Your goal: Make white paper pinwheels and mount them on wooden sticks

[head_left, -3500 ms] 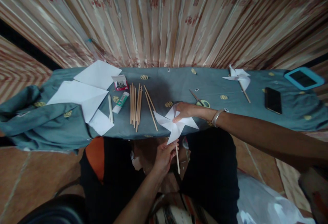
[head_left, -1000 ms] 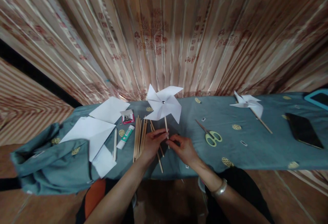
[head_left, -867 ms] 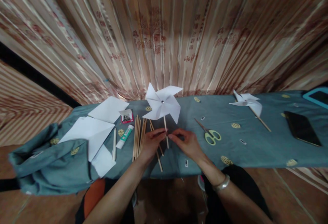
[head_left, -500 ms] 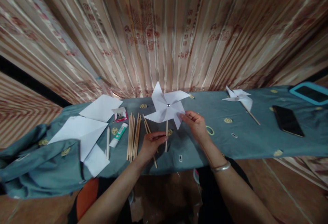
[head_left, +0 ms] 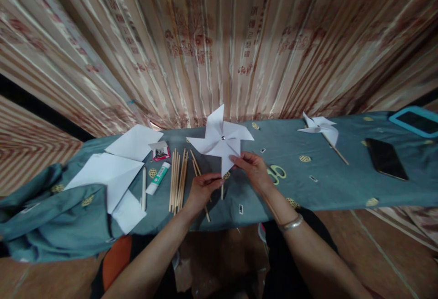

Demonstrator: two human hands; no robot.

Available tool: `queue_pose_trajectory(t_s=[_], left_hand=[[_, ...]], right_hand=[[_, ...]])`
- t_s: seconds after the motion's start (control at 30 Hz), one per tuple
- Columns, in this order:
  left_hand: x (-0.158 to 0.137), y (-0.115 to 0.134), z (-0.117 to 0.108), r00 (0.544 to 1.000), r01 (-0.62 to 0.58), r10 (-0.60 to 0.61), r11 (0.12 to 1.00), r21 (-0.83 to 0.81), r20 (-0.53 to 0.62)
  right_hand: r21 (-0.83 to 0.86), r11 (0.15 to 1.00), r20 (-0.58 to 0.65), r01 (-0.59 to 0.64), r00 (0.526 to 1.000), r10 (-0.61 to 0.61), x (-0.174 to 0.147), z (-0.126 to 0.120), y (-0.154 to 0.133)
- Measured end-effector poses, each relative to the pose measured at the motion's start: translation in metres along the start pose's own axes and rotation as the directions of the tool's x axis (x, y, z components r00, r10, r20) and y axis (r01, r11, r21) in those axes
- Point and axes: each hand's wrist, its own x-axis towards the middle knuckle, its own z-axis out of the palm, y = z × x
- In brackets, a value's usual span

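Observation:
A white paper pinwheel [head_left: 231, 141] with a silver pin at its centre stands upright before me on a thin wooden stick [head_left: 222, 193]. My left hand [head_left: 201, 194] is closed, pinching that stick just under the blades. The fingers of my right hand [head_left: 253, 171] are closed at the edge of the lower blade, and their tips partly hide behind the paper. Just right of my right wrist lie scissors with pale green handles [head_left: 278, 172], their blades hidden by the hand. Several loose wooden sticks [head_left: 178, 180] lie to the left of my left hand.
On the cloth-covered table [head_left: 284, 198], white paper sheets [head_left: 116, 175], a glue stick [head_left: 158, 178], a white pen-like stick [head_left: 144, 189] and a small box of pins [head_left: 160, 152] lie left. Another pinwheel [head_left: 320, 125], a phone [head_left: 386, 159] and a blue-framed tablet [head_left: 417, 122] lie right. A curtain [head_left: 219, 52] hangs behind.
The pinwheel's blades have turned clockwise by a small angle. My right hand has moved slightly left and down with the blade, uncovering more of the scissors' handles. My left hand stays on the stick.

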Motion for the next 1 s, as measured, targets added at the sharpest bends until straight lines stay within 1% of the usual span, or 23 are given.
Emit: queue_pose_trajectory(t_s=[0.13, 0.33, 0.43, 0.53, 0.63, 0.7, 0.73, 0.8, 0.87, 0.9, 0.93, 1.0], left_hand=[[-0.001, 0.001, 0.001, 0.999, -0.005, 0.005, 1.000, -0.014, 0.032], [-0.003, 0.004, 0.003, 0.999, 0.000, 0.000, 1.000, -0.019, 0.040], [-0.003, 0.005, 0.004, 0.999, -0.006, 0.006, 1.000, -0.019, 0.041], [-0.004, 0.006, 0.003, 1.000, -0.009, 0.010, 1.000, -0.017, 0.027], [-0.004, 0.008, 0.002, 1.000, -0.009, 0.009, 1.000, -0.016, 0.016], [-0.005, 0.009, 0.001, 1.000, -0.002, 0.002, 1.000, -0.016, 0.018], [-0.005, 0.009, 0.000, 1.000, 0.000, 0.000, 1.000, -0.014, 0.018], [-0.005, 0.008, 0.000, 1.000, 0.004, -0.004, 1.000, -0.010, 0.017], [-0.005, 0.007, 0.000, 1.000, 0.011, -0.011, 1.000, -0.002, 0.018], [-0.005, 0.006, 0.000, 1.000, 0.014, -0.014, 1.000, 0.002, 0.020], [-0.005, 0.005, 0.000, 1.000, 0.015, -0.015, 1.000, 0.008, 0.025], [-0.005, 0.003, 0.000, 0.999, 0.014, -0.015, 1.000, 0.022, 0.040]], right_hand=[[-0.013, 1.000, 0.023, -0.008, 1.000, 0.008, -0.002, 0.003, -0.001], [-0.047, 0.999, 0.061, 0.017, 0.998, -0.014, -0.005, 0.007, 0.002], [-0.105, 0.994, 0.068, 0.040, 0.997, -0.033, -0.006, 0.008, 0.002], [-0.184, 0.980, 0.053, 0.078, 0.996, -0.069, -0.005, 0.003, -0.003], [-0.230, 0.966, -0.012, 0.121, 0.992, -0.127, -0.001, -0.012, -0.010], [-0.232, 0.961, -0.110, 0.151, 0.978, -0.180, 0.004, -0.025, -0.014], [-0.228, 0.960, -0.174, 0.163, 0.963, -0.205, 0.006, -0.031, -0.016], [-0.214, 0.959, -0.307, 0.188, 0.919, -0.248, 0.010, -0.041, -0.018], [-0.205, 0.955, -0.383, 0.214, 0.880, -0.280, 0.014, -0.047, -0.019], [-0.204, 0.953, -0.386, 0.226, 0.876, -0.290, 0.016, -0.048, -0.019], [-0.203, 0.951, -0.370, 0.233, 0.881, -0.294, 0.017, -0.048, -0.018], [-0.193, 0.955, -0.309, 0.227, 0.909, -0.279, 0.019, -0.047, -0.016]])
